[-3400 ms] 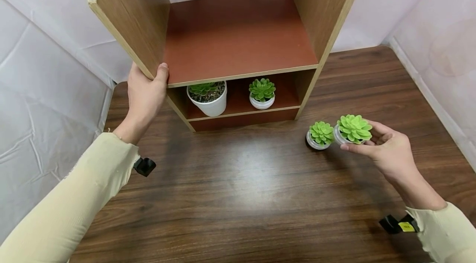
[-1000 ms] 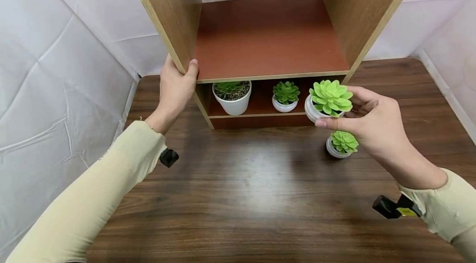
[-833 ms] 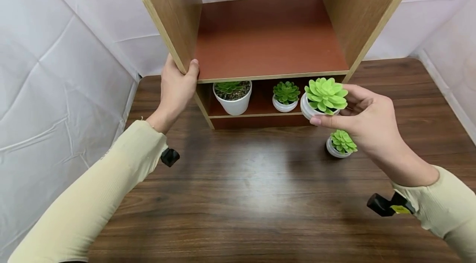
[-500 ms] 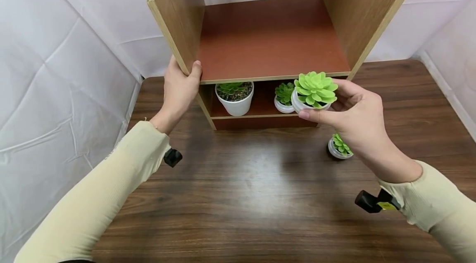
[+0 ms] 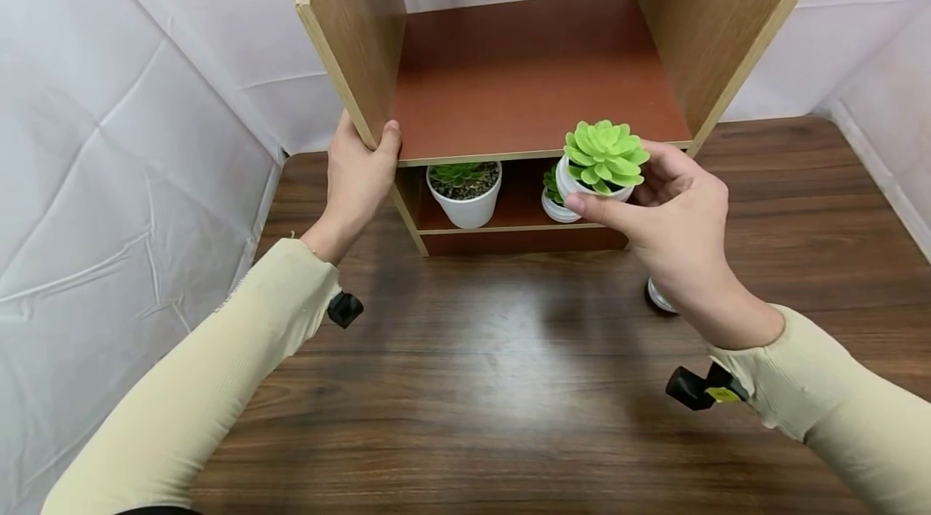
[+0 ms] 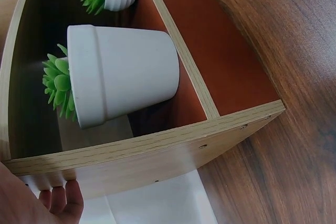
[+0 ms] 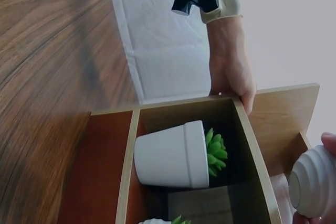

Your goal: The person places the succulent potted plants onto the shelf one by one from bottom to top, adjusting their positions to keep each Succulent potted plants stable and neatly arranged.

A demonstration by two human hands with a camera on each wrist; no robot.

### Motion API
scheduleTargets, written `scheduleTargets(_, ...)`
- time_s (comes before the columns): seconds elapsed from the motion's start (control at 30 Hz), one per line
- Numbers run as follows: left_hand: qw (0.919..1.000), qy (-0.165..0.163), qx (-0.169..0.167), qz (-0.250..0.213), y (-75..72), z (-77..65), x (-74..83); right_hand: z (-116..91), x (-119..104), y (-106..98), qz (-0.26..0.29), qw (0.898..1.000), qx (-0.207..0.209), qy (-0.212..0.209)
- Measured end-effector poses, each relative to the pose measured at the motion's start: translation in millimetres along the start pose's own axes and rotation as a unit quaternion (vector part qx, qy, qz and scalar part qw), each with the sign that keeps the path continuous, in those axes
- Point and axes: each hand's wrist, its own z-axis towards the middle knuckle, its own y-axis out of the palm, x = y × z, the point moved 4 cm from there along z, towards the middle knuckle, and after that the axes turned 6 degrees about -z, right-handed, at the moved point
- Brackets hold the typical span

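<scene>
My right hand [image 5: 680, 228] pinches a small potted succulent [image 5: 605, 158], its white ribbed pot between thumb and fingers. It is held up in front of the shelf edge and partly hides another small potted succulent [image 5: 560, 210] in the low compartment. With my left hand [image 5: 360, 175] I grip the left side panel of the wooden bookshelf [image 5: 538, 78], thumb inside and fingers outside. The left wrist view shows those fingers [image 6: 73, 198] against the panel's outer face. A larger white potted succulent [image 5: 469, 208] stands at the left of the low compartment.
Right of the bookshelf, one more small white pot [image 5: 658, 298] sits on the dark wooden table [image 5: 494, 386], mostly hidden by my right wrist. Pale sheeting [image 5: 145, 143] hangs behind and at the left. The bookshelf's right panel [image 5: 735, 30] rises near my right hand.
My right hand has carried the small potted succulent left and up from beside the one on the table to the shelf front. My left hand keeps its grip; the view has shifted.
</scene>
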Motion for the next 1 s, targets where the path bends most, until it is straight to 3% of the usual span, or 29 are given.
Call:
scheduleTargets(0.4,0.9999,-0.005,0.003,-0.008,-1.4,-1.1,-2.9,6.6,3.2,24.6,0.019,0.999,0.035,-0.029)
scheduleTargets(0.77,1.0,-0.004,0.008,0.0,-1.3,0.2,-1.5,16.5,8.5,35.1,0.041,0.997,0.062,-0.031)
scheduleTargets(1.0,1.0,0.001,0.004,-0.006,-0.8,0.0,1.0,24.2,9.5,43.0,0.026,0.997,0.07,-0.029)
